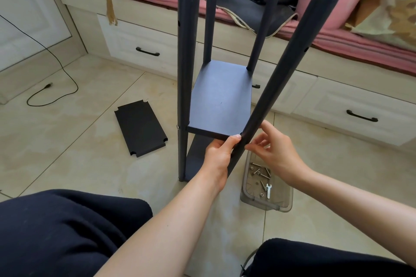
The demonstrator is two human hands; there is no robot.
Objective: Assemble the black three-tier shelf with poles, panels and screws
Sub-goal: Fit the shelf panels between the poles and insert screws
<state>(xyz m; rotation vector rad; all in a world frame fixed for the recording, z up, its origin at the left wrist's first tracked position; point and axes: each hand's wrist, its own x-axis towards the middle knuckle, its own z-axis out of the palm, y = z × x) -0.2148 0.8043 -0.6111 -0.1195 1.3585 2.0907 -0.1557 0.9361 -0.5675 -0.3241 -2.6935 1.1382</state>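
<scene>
Step in hand, as I judge it: fixing the middle panel (pixel 220 99) to the near-right pole (pixel 281 69).

Left hand (pixel 217 157) grips that pole just under the panel's near-right corner. Right hand (pixel 276 153) pinches at the joint, likely a screw, though it is too small to tell.

Next move needs hole and notch aligned.

Poles are smooth matte tubes with capped ends. A spare notched panel (pixel 140 128) lies flat on the floor tiles. A clear tray (pixel 266 186) holds screws and a small spanner.

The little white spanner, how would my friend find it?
Look right of the black shelf frame for the clear plastic tray on the tiled floor. The small white flat spanner lies at its near end, the only white piece among silver screws.
</scene>
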